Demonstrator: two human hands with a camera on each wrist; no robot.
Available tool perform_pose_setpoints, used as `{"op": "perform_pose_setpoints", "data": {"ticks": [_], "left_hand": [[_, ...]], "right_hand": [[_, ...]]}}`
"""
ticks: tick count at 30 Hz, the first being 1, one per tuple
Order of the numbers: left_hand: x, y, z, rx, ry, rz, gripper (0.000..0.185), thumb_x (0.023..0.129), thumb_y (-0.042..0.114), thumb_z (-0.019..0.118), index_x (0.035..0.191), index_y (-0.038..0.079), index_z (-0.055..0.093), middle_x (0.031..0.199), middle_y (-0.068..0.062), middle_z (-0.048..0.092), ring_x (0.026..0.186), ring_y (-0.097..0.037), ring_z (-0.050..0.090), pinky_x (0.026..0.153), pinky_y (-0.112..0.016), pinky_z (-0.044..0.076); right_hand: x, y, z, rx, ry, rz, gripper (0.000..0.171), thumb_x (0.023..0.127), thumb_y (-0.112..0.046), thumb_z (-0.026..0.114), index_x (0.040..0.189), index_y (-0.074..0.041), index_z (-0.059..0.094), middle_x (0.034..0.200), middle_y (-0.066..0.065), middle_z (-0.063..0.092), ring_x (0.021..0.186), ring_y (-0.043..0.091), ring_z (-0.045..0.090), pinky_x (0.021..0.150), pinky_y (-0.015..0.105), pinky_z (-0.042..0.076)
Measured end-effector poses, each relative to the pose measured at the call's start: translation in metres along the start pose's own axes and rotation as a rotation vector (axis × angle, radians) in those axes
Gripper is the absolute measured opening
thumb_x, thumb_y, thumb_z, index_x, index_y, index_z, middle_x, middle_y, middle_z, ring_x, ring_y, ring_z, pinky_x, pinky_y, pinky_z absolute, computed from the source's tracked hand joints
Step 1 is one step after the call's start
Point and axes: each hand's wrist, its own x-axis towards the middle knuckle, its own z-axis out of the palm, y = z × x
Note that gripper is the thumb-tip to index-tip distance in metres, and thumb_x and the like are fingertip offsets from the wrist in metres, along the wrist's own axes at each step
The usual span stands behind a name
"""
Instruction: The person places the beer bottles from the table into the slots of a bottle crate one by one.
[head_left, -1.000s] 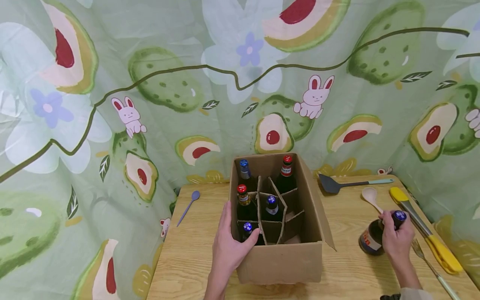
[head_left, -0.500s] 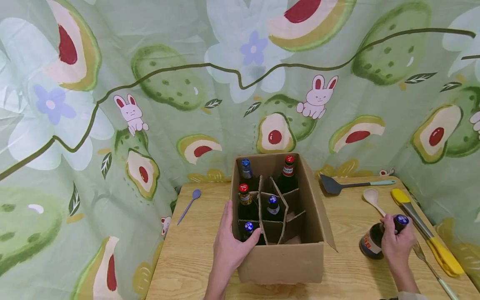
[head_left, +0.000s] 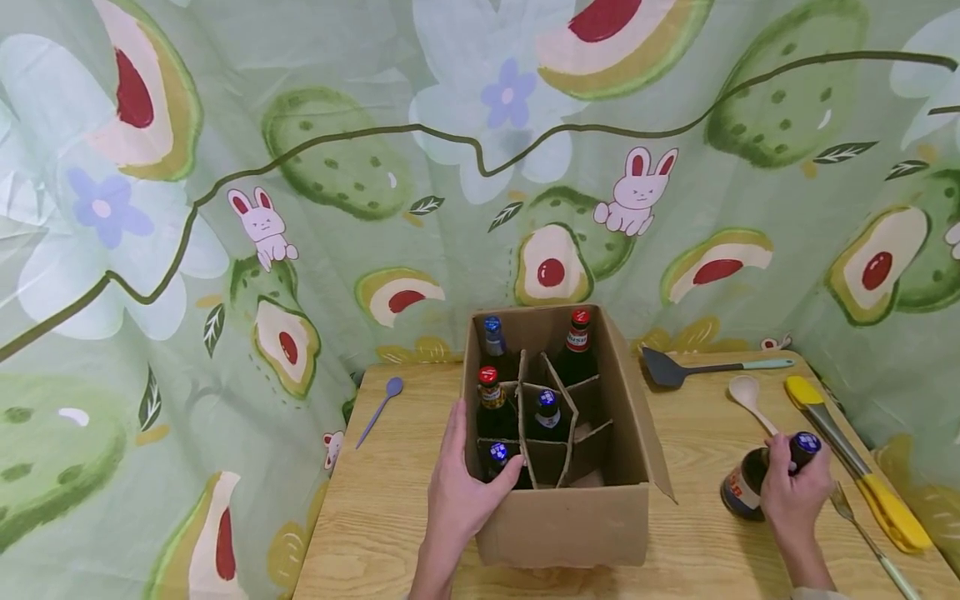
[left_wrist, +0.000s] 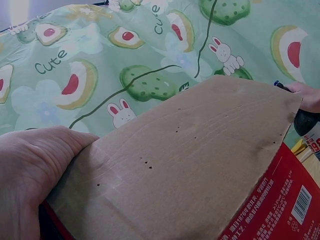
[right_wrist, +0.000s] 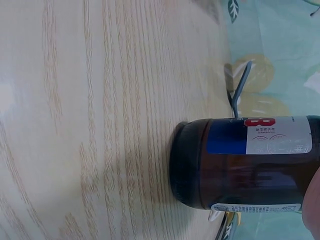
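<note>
Right hand (head_left: 793, 493): I grip the brown bottle (head_left: 746, 487) by its neck; lift it straight.
Left hand (head_left: 461, 492): I clasp the carton (head_left: 570, 521) at its near-left wall, steadying it.

The tabletop (head_left: 390, 508) is pale wood with a visible streaky grain and a smooth, faintly sheeny finish. The cardboard box (head_left: 562, 525) is matt brown corrugated board, its flap pitted with small punctures; one outer face carries glossy red print. The bottle (head_left: 746, 483) at its 3 o'clock is dark brown glass, shiny, with a slick paper label and a blue metal cap. The backdrop (head_left: 300, 167) is thin printed cloth, softly creased.
</note>
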Motion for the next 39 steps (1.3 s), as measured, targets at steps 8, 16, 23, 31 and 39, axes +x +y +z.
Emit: {"op": "perform_pose_setpoints", "data": {"ticks": [8, 16, 23, 31, 39], "left_hand": [[0.001, -0.001, 0.0, -0.005, 0.01, 0.009, 0.109, 0.081, 0.058, 0.083, 0.168, 0.027, 0.025, 0.172, 0.005, 0.024, 0.155, -0.029, 0.031, 0.115, -0.065, 0.035], [0.002, -0.001, -0.001, -0.006, 0.009, 0.013, 0.109, 0.081, 0.058, 0.083, 0.168, 0.028, 0.025, 0.172, 0.005, 0.024, 0.155, -0.03, 0.031, 0.115, -0.066, 0.035], [0.001, 0.0, -0.001, -0.006, 0.008, 0.011, 0.108, 0.081, 0.058, 0.083, 0.168, 0.026, 0.026, 0.172, 0.003, 0.024, 0.155, -0.03, 0.031, 0.115, -0.066, 0.035], [0.001, 0.0, 0.0, 0.005, 0.007, 0.021, 0.108, 0.081, 0.057, 0.083, 0.167, 0.025, 0.027, 0.172, 0.001, 0.026, 0.154, -0.032, 0.034, 0.113, -0.067, 0.037], [0.0, 0.0, 0.001, 0.001, 0.005, 0.003, 0.108, 0.081, 0.057, 0.083, 0.168, 0.027, 0.026, 0.172, 0.003, 0.026, 0.153, -0.033, 0.035, 0.112, -0.068, 0.037]], "right_hand": [[0.002, 0.008, 0.003, 0.045, 0.029, -0.071, 0.033, 0.098, -0.005, 0.058, 0.102, 0.028, 0.055, 0.093, -0.033, 0.061, 0.085, -0.019, 0.056, 0.074, 0.009, 0.037], [0.0, -0.001, 0.002, 0.018, 0.029, -0.036, 0.036, 0.098, -0.006, 0.059, 0.105, 0.029, 0.054, 0.093, -0.034, 0.06, 0.083, -0.019, 0.054, 0.074, 0.009, 0.037], [-0.004, 0.0, 0.002, 0.016, 0.038, -0.006, 0.036, 0.098, -0.006, 0.06, 0.103, 0.028, 0.054, 0.091, -0.034, 0.06, 0.082, -0.019, 0.054, 0.073, 0.009, 0.039], [-0.011, 0.018, 0.0, 0.032, 0.126, -0.061, 0.034, 0.096, -0.004, 0.066, 0.093, 0.029, 0.058, 0.088, -0.034, 0.064, 0.081, -0.019, 0.061, 0.076, 0.005, 0.044], [-0.014, -0.007, 0.0, 0.068, 0.144, -0.093, 0.036, 0.096, -0.004, 0.066, 0.09, 0.03, 0.055, 0.085, -0.031, 0.066, 0.078, -0.018, 0.061, 0.075, 0.004, 0.044]]}}
